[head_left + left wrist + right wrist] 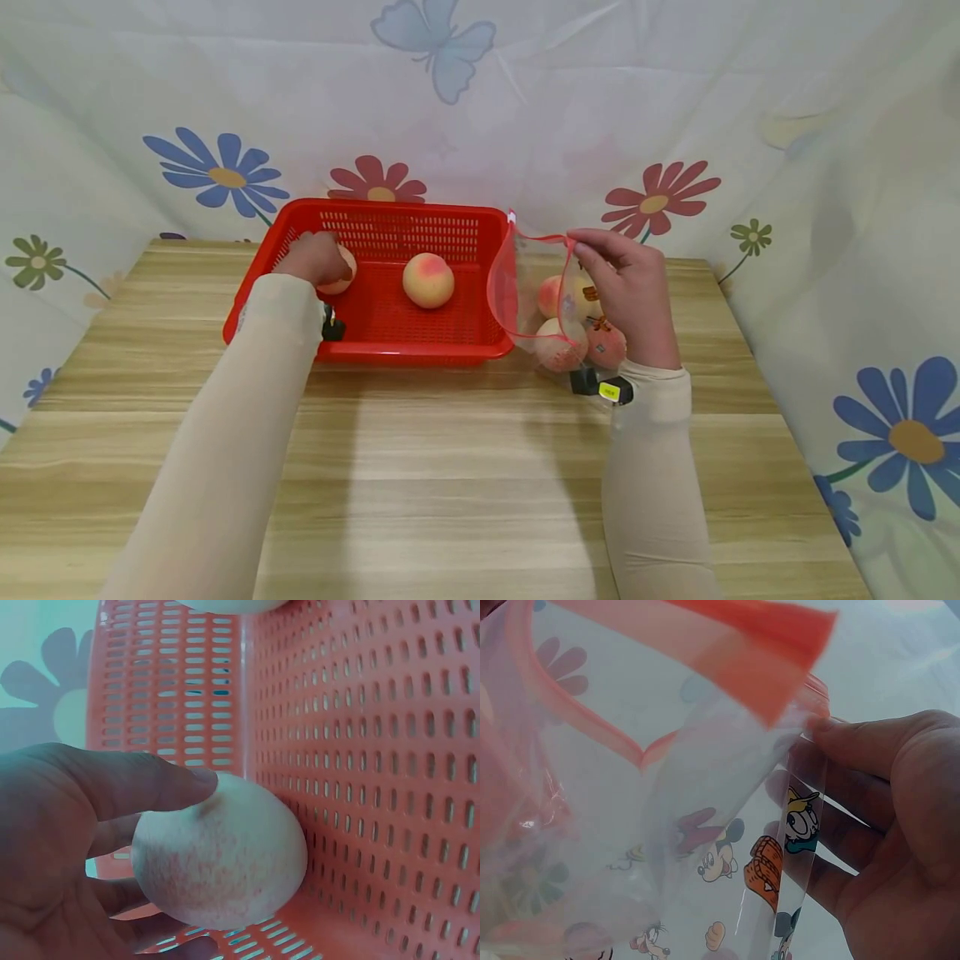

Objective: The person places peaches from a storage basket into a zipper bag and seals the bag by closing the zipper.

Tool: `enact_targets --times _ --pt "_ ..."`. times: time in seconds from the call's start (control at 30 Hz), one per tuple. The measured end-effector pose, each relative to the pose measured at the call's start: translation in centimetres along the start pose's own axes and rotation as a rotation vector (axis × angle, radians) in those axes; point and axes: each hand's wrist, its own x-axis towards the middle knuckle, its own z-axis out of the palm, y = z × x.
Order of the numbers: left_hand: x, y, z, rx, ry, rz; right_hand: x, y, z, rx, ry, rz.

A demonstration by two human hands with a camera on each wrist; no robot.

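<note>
At the left end of the red basket [420, 352], my left hand [307, 257] grips a peach [225, 859]. The thumb lies on top and the other fingers reach round its side. A second peach [428, 281] sits near the basket's middle. My right hand [637, 292] pinches the red-trimmed edge of a clear plastic zip bag [712, 787] between thumb and forefinger. Cartoon figures are printed on this bag, and its mouth gapes toward the basket. Inside it lie several peaches [561, 346], partly hidden behind the film and the hand.
A wooden table [450, 483] carries the basket and the bag, which stand side by side. Behind the table hangs a pale cloth [540, 100] printed with flowers and a butterfly. The basket's walls are slotted.
</note>
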Motion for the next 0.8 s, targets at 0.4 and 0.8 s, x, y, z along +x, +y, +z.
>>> enact_targets --times 0.4,0.8 --pt "-1.1 0.4 0.1 -0.003 -0.031 -0.023 -0.1 -0.1 0.0 -0.006 -0.005 0.012" --pt "-1.6 1.6 -0.3 0.056 -0.025 0.06 -0.1 -0.2 -0.1 -0.009 0.005 -0.005"
